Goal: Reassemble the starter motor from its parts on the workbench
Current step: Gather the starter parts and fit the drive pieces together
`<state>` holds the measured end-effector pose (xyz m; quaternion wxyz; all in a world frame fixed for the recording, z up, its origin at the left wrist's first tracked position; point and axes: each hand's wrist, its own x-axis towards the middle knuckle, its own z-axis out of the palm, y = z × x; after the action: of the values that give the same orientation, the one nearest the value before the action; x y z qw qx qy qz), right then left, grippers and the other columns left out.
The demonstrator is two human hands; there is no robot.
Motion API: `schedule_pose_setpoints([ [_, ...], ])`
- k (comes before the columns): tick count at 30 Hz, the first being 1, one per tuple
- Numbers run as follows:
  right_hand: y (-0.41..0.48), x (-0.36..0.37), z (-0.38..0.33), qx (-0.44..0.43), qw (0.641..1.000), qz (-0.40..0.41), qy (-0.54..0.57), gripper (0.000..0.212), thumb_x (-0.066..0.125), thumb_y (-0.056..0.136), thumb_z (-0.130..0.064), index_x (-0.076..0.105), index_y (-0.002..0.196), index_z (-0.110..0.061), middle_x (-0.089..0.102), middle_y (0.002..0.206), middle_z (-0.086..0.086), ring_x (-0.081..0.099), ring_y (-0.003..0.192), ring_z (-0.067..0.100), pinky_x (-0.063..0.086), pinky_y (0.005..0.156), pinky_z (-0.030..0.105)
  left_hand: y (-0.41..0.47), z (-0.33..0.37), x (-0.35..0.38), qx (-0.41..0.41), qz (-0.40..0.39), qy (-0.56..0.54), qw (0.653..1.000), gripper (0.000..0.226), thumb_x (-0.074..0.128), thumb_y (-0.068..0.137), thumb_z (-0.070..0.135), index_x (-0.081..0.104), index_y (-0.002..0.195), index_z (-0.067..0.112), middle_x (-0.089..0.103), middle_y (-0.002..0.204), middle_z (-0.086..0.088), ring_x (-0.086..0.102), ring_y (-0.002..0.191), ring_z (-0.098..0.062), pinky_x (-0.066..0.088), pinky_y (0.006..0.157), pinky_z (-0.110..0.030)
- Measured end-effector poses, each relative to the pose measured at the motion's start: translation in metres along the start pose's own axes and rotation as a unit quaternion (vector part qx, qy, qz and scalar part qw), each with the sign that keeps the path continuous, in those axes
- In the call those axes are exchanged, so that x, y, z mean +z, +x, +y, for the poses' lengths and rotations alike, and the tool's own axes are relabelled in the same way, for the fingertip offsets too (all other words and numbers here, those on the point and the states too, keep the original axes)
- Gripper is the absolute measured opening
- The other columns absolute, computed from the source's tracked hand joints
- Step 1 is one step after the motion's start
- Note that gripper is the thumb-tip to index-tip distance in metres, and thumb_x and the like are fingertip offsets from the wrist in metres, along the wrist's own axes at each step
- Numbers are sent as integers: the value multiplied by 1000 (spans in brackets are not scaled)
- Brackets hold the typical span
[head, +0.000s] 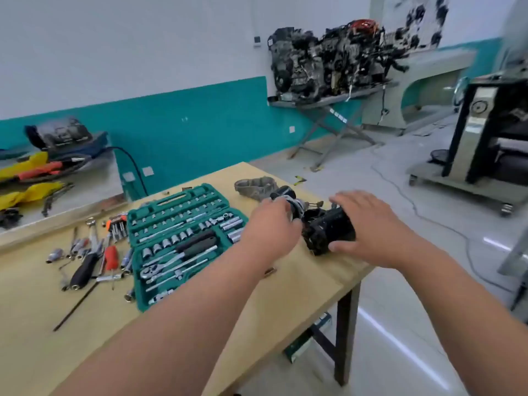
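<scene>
My right hand (368, 227) is clasped over the black motor body (328, 227), fingers across its far side and thumb on its near side. It holds the body on its side near the right edge of the workbench (257, 304). My left hand (271, 227) reaches to the silver-ended part (295, 205) just beside the body's far-left end. Its fingers curl at that part, but I cannot tell whether they grip it. Just beyond lie a short black cylinder (284, 192) and a grey cast housing (254, 186). To the left sits an open green socket set (183, 232), and further left loose screwdrivers and sockets (91, 261) are scattered on the bench
</scene>
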<state>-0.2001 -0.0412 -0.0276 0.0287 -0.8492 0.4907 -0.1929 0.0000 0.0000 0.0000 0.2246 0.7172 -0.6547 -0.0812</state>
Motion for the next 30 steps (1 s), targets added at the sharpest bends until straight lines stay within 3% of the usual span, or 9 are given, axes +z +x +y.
schedule_pose_setpoints([
  [2,23,8,3,-79,987,-95,-106,95,59,74,-68,16,150,-31,21,157,-8,7,147,17,6,118,42,18,3,3,-19,-5,13,1000,40,52,94,33,52,131,17,52,132,-8,52,116,-28,45,96,-38],
  [6,51,15,0,-154,948,-145,-236,85,62,74,-63,27,144,-28,44,139,-3,38,129,21,28,104,41,28,-6,4,-36,-40,-22,998,35,51,95,35,55,126,19,56,125,-4,53,112,-23,44,95,-35],
  [10,36,6,-17,-214,927,-121,-283,83,64,78,-60,31,145,-25,43,142,0,41,129,24,32,103,41,4,-26,-11,-25,-29,-120,992,29,50,96,50,58,113,28,60,109,11,56,98,-9,42,79,-27],
  [13,13,-7,-63,-339,915,55,-210,72,71,68,-57,57,126,-19,63,120,5,61,109,30,49,90,46,-25,-43,-46,-49,11,-221,974,27,50,92,59,63,98,36,65,99,21,60,90,4,45,74,-20],
  [15,6,-9,-112,-406,897,97,-145,66,61,75,-58,56,127,-18,62,121,6,59,111,31,48,92,49,-49,-62,-75,-103,-39,-351,930,39,55,88,62,69,102,28,72,102,6,68,97,-13,54,86,-36],
  [18,0,1,-196,-478,868,84,-105,65,63,83,-52,50,138,-20,54,138,7,47,128,31,36,105,54,-97,-103,-117,-164,-183,-457,855,59,63,78,64,64,120,23,73,112,-8,70,105,-23,59,80,-34],
  [23,-2,35,-288,-494,866,-20,-72,74,60,90,-49,23,151,-32,23,159,1,7,148,29,2,119,55,-170,-182,-146,-250,-106,-507,818,64,66,74,65,62,123,24,72,115,-11,70,106,-24,60,77,-33],
  [27,4,57,-315,-487,870,-76,15,75,64,88,-42,20,148,-34,18,161,-1,4,150,22,14,118,48,-200,-218,-143,-287,-42,-516,806,67,64,70,66,62,122,23,72,113,-11,70,105,-24,51,88,-39],
  [30,5,75,-329,-439,890,-118,47,93,73,80,-32,13,151,-30,15,162,-1,4,150,17,14,117,38,-209,-228,-145,-289,-40,-464,837,93,71,57,76,58,129,18,74,110,-10,70,103,-26,52,86,-37],
])
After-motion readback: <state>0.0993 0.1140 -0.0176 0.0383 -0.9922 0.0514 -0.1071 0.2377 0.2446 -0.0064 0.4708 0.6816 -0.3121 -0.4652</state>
